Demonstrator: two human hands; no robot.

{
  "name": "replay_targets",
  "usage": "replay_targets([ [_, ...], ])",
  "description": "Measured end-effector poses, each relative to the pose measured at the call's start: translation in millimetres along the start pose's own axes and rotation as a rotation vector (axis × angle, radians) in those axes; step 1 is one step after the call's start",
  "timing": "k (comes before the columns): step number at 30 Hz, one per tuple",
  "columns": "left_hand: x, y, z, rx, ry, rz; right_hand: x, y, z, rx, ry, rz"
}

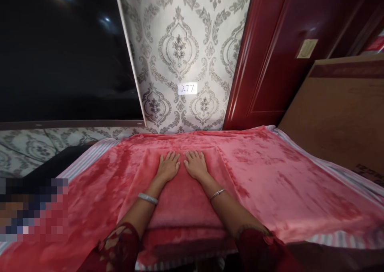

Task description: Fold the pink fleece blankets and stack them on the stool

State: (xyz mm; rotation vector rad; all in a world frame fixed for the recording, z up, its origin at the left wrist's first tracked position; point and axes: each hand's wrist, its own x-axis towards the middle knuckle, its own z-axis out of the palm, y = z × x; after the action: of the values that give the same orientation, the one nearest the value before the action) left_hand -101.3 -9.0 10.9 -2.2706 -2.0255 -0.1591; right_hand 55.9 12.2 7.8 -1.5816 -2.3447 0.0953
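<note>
My left hand (168,165) lies flat on a folded pink plush cloth (186,208), its fingers stretched toward the far edge. Beside it, a small gap to the right, my right hand (195,164) also rests palm down on the same cloth with fingers extended. Neither hand holds anything. The folded cloth is roughly rectangular and lies on a larger pink plush blanket (279,180) spread over a surface. A pale bangle (148,198) circles my left forearm, and a thin silver bracelet (217,194) is on my right.
A large dark screen (66,56) stands at the upper left. Patterned wallpaper (207,64) behind bears a paper label (187,88) reading 277. To the right are a dark red door panel (270,64) and a big cardboard box (339,116). A striped cloth edge (90,152) shows under the blanket.
</note>
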Motion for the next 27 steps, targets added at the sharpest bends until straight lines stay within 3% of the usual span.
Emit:
replay_targets([
  [13, -2, 3, -6, -0.043, 0.003, -0.013, -26, 71, -20, -0.065, -0.049, 0.251],
  [22, -1, 0, -4, -0.107, -0.024, -0.018, -32, 73, -19, -0.033, -0.041, 0.303],
  [27, 3, -6, -13, -0.157, -0.051, -0.004, -33, 69, -32, -0.008, -0.069, 0.309],
])
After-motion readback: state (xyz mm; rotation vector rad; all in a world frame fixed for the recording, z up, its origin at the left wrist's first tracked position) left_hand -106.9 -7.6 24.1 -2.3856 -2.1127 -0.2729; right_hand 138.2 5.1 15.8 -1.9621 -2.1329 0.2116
